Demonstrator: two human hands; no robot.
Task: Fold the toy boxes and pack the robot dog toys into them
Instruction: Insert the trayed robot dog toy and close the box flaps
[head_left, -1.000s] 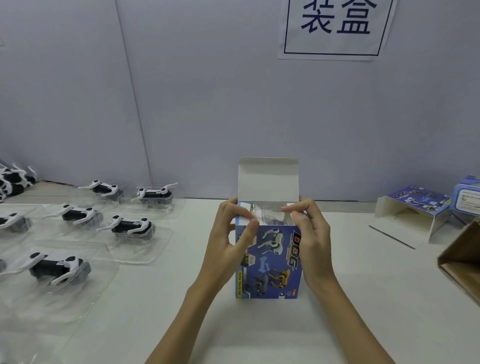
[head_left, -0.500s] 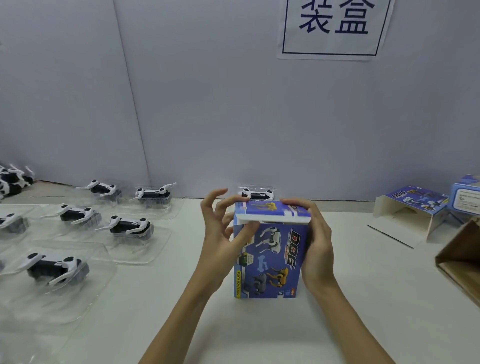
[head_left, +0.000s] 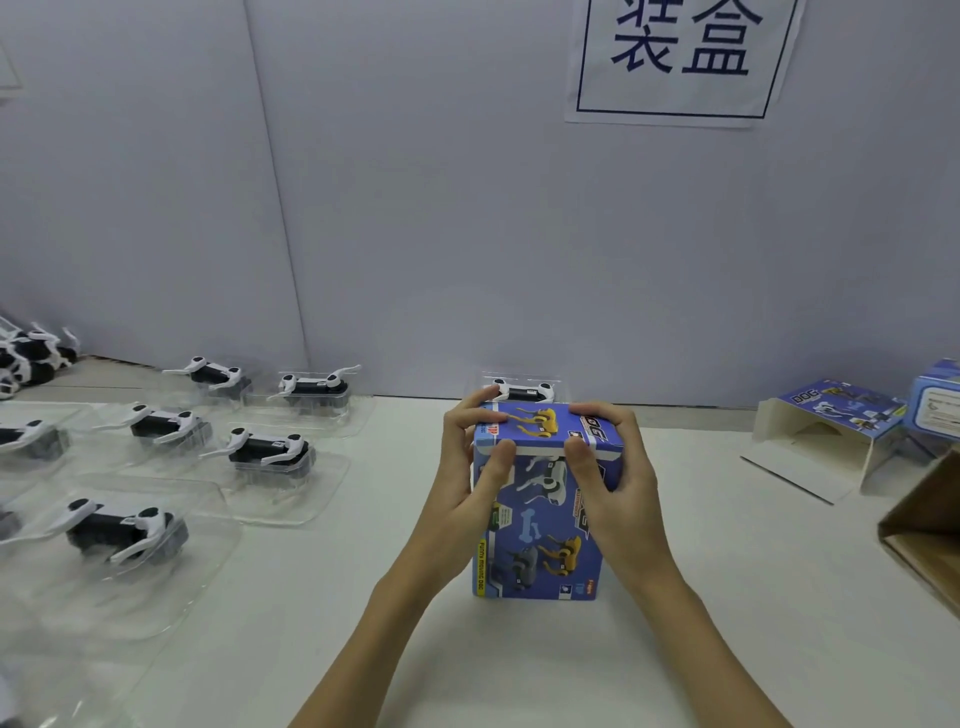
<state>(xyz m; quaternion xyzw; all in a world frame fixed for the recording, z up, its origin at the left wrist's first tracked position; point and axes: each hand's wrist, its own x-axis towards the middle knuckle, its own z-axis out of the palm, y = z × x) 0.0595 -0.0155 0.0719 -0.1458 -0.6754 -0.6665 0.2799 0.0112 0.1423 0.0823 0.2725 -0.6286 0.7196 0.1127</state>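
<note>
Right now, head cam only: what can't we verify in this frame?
- Inside of the blue toy box: lid is down, contents hidden.
- Lid tuck: left hand and right hand cover both top corners.
- Toy behind the box: box hides its lower part.
- Cardboard carton: cut off by the right edge.
- Pale box far right: cut off, print too small.

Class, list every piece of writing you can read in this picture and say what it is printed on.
"装盒": white paper sign on the wall.
"DOG": open blue box at the right.
"Funny moving DOG": yellow strip on the held toy box.
Other small print on both boxes: too blurred to read.
</note>
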